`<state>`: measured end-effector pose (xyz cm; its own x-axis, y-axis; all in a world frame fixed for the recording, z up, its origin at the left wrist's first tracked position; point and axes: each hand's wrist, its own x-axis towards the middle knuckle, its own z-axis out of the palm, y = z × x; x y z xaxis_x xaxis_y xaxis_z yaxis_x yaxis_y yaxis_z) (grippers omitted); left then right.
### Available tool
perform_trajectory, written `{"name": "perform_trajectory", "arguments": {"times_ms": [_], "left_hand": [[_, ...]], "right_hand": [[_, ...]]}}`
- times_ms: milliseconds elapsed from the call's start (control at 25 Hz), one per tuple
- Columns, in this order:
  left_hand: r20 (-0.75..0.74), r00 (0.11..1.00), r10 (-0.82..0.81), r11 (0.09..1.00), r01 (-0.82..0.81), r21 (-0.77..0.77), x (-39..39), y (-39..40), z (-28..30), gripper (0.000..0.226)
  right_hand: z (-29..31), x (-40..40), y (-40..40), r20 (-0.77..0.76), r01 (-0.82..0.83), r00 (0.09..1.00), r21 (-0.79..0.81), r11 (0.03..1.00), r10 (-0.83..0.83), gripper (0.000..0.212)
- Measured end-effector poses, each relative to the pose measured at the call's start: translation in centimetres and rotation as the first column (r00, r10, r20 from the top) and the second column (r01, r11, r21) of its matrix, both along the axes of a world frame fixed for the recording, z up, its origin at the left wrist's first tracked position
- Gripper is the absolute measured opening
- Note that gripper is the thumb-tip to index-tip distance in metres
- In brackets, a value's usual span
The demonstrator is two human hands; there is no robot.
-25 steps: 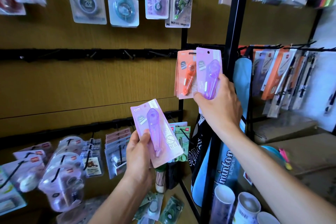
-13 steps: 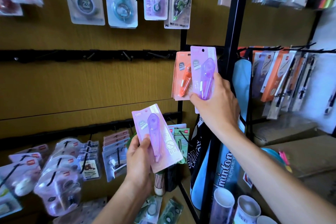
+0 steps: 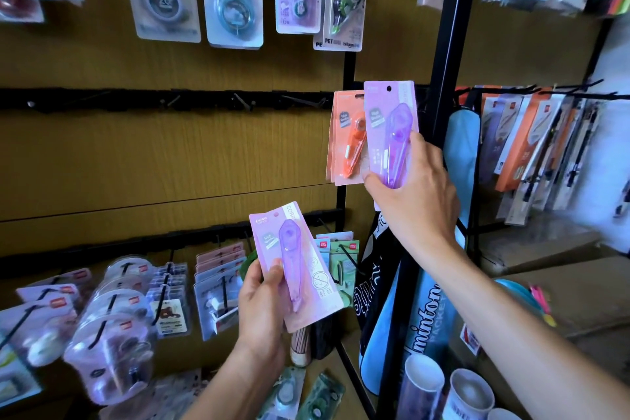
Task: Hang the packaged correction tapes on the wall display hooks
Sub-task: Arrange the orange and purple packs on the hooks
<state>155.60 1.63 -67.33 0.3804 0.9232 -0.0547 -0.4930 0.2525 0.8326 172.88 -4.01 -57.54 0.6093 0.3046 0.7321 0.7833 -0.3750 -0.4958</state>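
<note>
Wood-panel wall display (image 3: pixel 170 160) w/ black hook rails (image 3: pixel 136 100) fills the far left; a black metal rack post (image 3: pixel 446 44) stands to its right. Right hand (image 3: pixel 419 201), fingers (image 3: pixel 417 141) clamped on the lower half of a purple correction-tape pack (image 3: pixel 387 119), lifts it to the right end of the middle rail, overlapping an orange pack (image 3: pixel 344 147) already hanging there; the punched hole at the card's top is in view, not yet threaded, as far as can be told. Left hand (image 3: pixel 262 303), nearer & lower, grips a second purple pack (image 3: pixel 293 259) by its bottom left edge, thumb across the card, tilted and well apart from the rail.

Judged by looks: the packs are light, flat card w/ a clear plastic blister — stiffish but bendable, the blister slick. Best held low on the card edges, as now, leaving the top hole free for the hook; squeezing the blister could dent it.
</note>
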Motion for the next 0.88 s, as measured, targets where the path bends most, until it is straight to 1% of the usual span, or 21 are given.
{"name": "perform_trajectory", "arguments": {"times_ms": [160,400,560,640,760,800,880], "left_hand": [[0.005,1.0,0.003,1.0,-0.003,0.001,-0.2,0.4,-0.1,0.021],[-0.016,1.0,0.002,1.0,-0.002,-0.014,0.1,0.3,-0.3,0.02],[-0.063,0.998,0.001,1.0,-0.003,-0.018,0.2,0.0,-0.6,0.019],[-0.069,0.998,0.002,1.0,-0.004,-0.019,0.3,-0.1,-0.3,0.019],[-0.068,0.998,-0.012,1.0,0.012,-0.008,0.1,-0.1,0.0,0.019],[-0.065,0.998,-0.025,1.0,0.026,0.001,-0.2,-0.2,0.1,0.02],[-0.064,0.997,-0.035,0.999,0.036,0.024,-1.0,-0.3,0.3,0.02]], "right_hand": [[-0.2,0.0,-0.2,-0.001,0.044,0.999,-0.006,0.999,-0.044,0.077],[-0.5,0.1,-1.0,0.019,0.066,0.998,-0.023,0.998,-0.066,0.073],[-0.3,0.5,-0.6,0.063,0.061,0.997,-0.101,0.993,-0.055,0.071],[0.2,0.9,0.5,0.059,0.062,0.997,-0.147,0.987,-0.053,0.07],[0.9,1.9,3.5,0.001,0.023,1.0,-0.211,0.977,-0.023,0.074],[1.1,2.3,4.5,-0.046,-0.021,0.999,-0.237,0.971,0.01,0.076],[1.6,3.0,6.3,-0.223,-0.175,0.968,-0.265,0.948,0.116,0.08]]}}
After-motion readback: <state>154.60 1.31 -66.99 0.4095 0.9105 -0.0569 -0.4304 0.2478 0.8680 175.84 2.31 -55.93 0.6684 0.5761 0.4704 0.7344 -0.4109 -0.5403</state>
